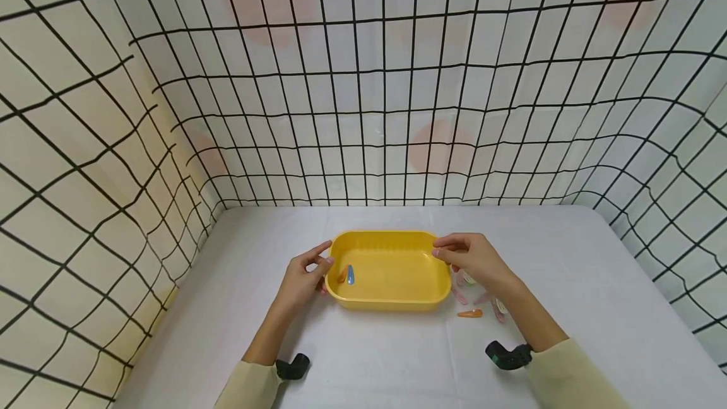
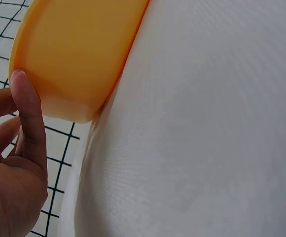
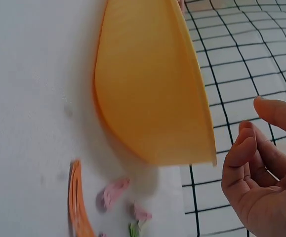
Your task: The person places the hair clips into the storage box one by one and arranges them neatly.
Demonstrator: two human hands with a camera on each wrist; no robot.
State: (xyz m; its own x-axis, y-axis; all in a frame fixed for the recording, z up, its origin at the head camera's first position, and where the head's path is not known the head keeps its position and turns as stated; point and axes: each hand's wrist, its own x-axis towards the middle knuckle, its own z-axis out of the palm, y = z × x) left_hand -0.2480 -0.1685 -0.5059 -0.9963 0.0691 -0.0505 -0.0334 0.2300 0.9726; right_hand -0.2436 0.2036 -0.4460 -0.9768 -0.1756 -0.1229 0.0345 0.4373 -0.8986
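A yellow plastic basin [image 1: 392, 302] stands on the white-covered table. Inside at its left end lie a blue hair clip [image 1: 350, 274] and an orange one [image 1: 342, 275]. My left hand [image 1: 303, 278] holds the basin's left rim, with the thumb [image 2: 28, 106] against its outer wall. At the right end is my right hand [image 1: 474, 260]; in the right wrist view its fingers are loosely bent, apart from the wall and holding nothing. On the table below that hand lie an orange hair clip [image 1: 470, 313] and several pink pieces [image 1: 500, 311], partly hidden by the hand.
White cloth [image 1: 369, 358] covers the table. Walls with a black grid pattern [image 1: 383, 112] rise behind it and at both sides. Black wrist devices [image 1: 293, 367] are worn on both arms.
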